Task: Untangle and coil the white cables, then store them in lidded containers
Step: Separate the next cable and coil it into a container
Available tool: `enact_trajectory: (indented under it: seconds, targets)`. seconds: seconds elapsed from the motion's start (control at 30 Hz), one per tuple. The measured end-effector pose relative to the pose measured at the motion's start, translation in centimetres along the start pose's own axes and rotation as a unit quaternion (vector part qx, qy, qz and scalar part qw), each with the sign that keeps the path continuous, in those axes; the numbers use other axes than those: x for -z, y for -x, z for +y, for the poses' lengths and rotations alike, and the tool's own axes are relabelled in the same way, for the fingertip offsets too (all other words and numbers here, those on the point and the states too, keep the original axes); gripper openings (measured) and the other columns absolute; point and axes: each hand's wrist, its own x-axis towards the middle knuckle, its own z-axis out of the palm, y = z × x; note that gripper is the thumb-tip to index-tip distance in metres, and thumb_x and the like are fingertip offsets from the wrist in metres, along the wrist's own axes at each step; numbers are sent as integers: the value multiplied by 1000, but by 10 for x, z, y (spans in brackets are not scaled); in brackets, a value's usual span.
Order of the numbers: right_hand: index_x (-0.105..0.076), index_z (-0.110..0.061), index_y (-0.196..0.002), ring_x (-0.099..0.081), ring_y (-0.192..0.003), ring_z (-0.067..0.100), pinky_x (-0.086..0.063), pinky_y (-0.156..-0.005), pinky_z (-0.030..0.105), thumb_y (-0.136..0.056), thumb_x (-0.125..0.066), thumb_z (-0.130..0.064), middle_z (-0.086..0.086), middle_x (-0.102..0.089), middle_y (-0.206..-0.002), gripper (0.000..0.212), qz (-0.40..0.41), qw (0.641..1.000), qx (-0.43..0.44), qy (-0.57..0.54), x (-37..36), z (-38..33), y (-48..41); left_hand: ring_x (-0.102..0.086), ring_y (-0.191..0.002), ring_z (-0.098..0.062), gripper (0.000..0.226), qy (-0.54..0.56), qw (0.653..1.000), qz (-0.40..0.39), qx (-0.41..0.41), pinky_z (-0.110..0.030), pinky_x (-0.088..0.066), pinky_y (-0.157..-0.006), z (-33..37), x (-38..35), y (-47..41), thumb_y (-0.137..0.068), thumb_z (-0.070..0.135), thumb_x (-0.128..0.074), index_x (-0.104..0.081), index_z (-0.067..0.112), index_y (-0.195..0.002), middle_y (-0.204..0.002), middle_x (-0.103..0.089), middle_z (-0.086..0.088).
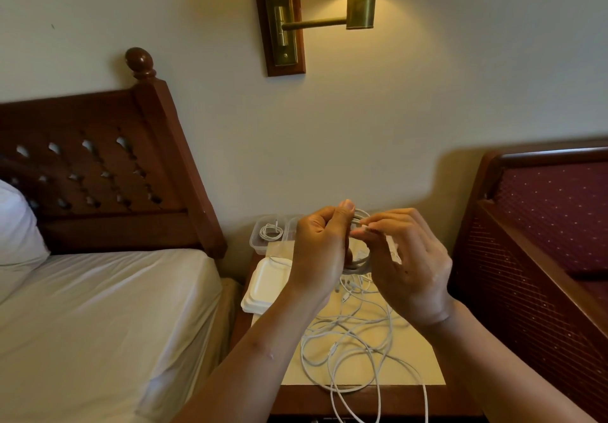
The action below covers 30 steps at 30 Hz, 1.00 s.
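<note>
Loose cables (348, 350) strew the table (424, 366); above it left hand (319, 248) and right hand (411, 268) pinch a likely floppy coil (359, 267) across its loops.

Cable tangle (349, 330) over nightstand (422, 361) ctr

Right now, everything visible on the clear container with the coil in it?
Small clear container, plastic-looking, rounded corners, lidless, upright at the back left of the nightstand. One coiled white cable lies inside. A similar tub stands close on its right, partly behind the left hand.
</note>
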Motion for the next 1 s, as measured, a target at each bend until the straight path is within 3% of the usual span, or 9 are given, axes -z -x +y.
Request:
enact_trajectory:
  seconds: [0.13, 0.27, 0.4, 0.5, 0.6, 0.7, 0.87, 0.93, 1.0]
  targets:
    - [-63, -18, -98, -74, -78, 18, -59, -65, 29, -95, -73, -29, 0, -73, -87, 15, 84, 962, -248, -73, -6, -20, -12, -32, -43, -13, 42, -20, 1000, 15, -5, -27, -28, -47, 0, 0, 5, -107, 32, -55, -62, 11, -71, -49, -36, 5]
    - [-62, -13, -99, -70, -74, 4, -57, -64, 24, -93, -75, -16, -16, -68, -87, 15, 14, 970, -237, -56, -7, -19, -19, -32, -50, -11, 32, 26, 999, -21, 25, -24, -28, -46, 3, 5, 3, -108, 31, -51, -67, 9, -91, -61, -46, 1]
    - [-61, -15, -98, -74, -72, 13, -60, -61, 43, -96, -73, -25, -4, -74, -84, 15, 17, 949, -302, -92, -3, -11, -18, -49, -53, -7, 20, 0, 994, -100, -35, -26, -48, -44, 6, 12, 5, -103, 18, -61, -71, 17, -120, -86, -61, -5]
    - [-66, -9, -97, -74, -84, 14, -60, -70, 41, -95, -73, -18, 1, -74, -90, 12, 8, 976, -202, -84, 1, -9, -15, -54, -55, -18, 16, -41, 994, -83, -49, -51, -61, -56, 2, 12, 2, -104, 21, -61, -71, 21, -117, -73, -60, 1]
    - [-71, 1, -95, -69, -92, 28, -54, -76, 47, -90, -74, 0, 11, -72, -96, 6, -60, 998, -1, -7, -1, -2, -3, -62, -60, -25, 16, -34, 997, -69, -17, -50, -60, -57, 2, 10, -3, -106, 21, -58, -69, 19, -117, -79, -64, -6]
    - [-65, -4, -101, -67, -94, 29, -53, -76, 46, -89, -73, 3, 12, -72, -97, 16, -63, 997, 38, -7, -2, 1, 5, -62, -58, -18, 9, -35, 997, -66, -1, -37, -56, -55, -4, 10, -9, -103, 16, -61, -69, 14, -105, -81, -65, -9]
    - [-66, -16, -100, -69, -81, 28, -55, -69, 50, -95, -72, -10, 5, -71, -91, 10, 14, 984, -148, -93, -1, -3, 7, -47, -42, -4, 10, -89, 994, -62, -13, -21, -38, -40, -12, 11, -4, -103, 12, -61, -65, 7, -95, -55, -54, 12]
    - [-62, -35, -98, -70, -81, 33, -55, -72, 56, -94, -73, -29, 4, -73, -89, 13, 50, 956, -258, -126, -2, -6, 3, -47, -39, -5, 10, -74, 995, -72, -2, -19, -37, -37, -13, 11, 1, -104, 12, -59, -64, 6, -96, -54, -53, 11]
    - [-64, -31, -92, -72, -80, 32, -58, -75, 57, -93, -76, -28, 6, -72, -84, 12, 73, 918, -349, -174, -3, -9, -6, -43, -42, -7, 12, -36, 996, -86, -4, -20, -36, -41, -14, 12, 6, -104, 12, -57, -64, 9, -95, -60, -53, 7]
